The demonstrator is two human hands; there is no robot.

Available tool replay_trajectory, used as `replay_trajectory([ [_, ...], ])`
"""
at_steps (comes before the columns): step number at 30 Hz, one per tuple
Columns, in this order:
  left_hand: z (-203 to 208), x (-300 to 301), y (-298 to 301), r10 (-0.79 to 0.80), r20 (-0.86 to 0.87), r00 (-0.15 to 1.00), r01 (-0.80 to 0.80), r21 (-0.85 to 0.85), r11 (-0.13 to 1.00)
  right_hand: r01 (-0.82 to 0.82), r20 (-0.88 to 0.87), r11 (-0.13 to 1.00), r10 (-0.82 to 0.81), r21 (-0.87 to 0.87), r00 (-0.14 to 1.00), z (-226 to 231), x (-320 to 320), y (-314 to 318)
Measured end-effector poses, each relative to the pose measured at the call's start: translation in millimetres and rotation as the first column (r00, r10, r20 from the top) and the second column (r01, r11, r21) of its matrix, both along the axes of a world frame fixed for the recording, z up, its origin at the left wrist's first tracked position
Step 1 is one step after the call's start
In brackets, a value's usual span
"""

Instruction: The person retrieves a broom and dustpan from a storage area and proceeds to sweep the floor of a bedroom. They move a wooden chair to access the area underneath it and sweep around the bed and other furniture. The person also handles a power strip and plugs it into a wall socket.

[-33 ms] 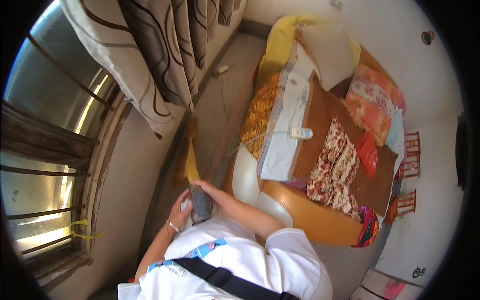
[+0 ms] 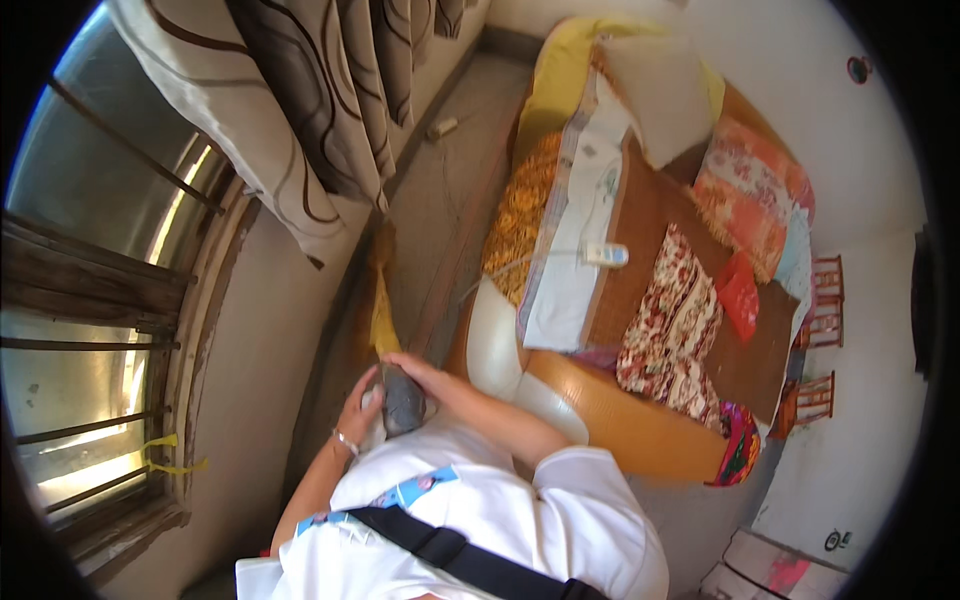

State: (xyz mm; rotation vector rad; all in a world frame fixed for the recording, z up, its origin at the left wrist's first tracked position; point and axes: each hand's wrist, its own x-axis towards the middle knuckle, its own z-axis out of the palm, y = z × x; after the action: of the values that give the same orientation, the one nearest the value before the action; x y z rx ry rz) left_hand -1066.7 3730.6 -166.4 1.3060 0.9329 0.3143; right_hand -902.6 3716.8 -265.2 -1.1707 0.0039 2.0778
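Note:
Both my hands are in front of my white shirt, around a dark grey, rounded object (image 2: 404,402) whose exact kind I cannot make out. My left hand (image 2: 358,404), with a bracelet at the wrist, is closed along its left side. My right hand (image 2: 408,371) reaches across its far end, fingers bent. From beside the right fingertips a yellow, tapering strip (image 2: 381,318) runs away over the floor, its far end brownish and blurred. Something pale shows between the left hand and the grey object, mostly hidden.
To the right stands a bed with a brown mat (image 2: 640,215), a flowered cloth (image 2: 670,320), a pillow (image 2: 660,100) and a corded white device (image 2: 605,255). Patterned curtains (image 2: 300,110) and a barred window (image 2: 100,320) are at left. A white power strip (image 2: 442,128) lies on the floor.
The view has shifted slightly, so the bed sits a little higher in the picture. My hands keep hold of the grey object, which shows tilted a little differently.

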Motion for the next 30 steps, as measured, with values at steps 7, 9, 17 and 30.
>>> replay_trajectory([
  [7,-22.2,7.1,32.3,0.081,-0.031,0.996,-0.087,-0.400,0.912,0.112,-0.072,0.994,-0.111,0.003,0.991,20.2,-7.4,16.7],
  [9,-24.7,6.9,46.2,0.073,0.008,0.997,-0.062,-0.429,0.901,0.184,-0.114,0.982,-0.179,0.034,0.977,3.8,-15.0,19.2],
  [17,-6.0,24.0,81.8,-0.046,0.158,0.986,0.127,-0.556,0.821,0.181,-0.189,0.974,-0.153,0.138,0.970,15.7,-2.1,23.1],
  [30,1.5,-2.8,118.7,0.022,0.268,0.963,0.119,-0.496,0.860,0.309,-0.014,0.939,-0.311,0.153,0.950,17.1,-33.1,59.2],
])
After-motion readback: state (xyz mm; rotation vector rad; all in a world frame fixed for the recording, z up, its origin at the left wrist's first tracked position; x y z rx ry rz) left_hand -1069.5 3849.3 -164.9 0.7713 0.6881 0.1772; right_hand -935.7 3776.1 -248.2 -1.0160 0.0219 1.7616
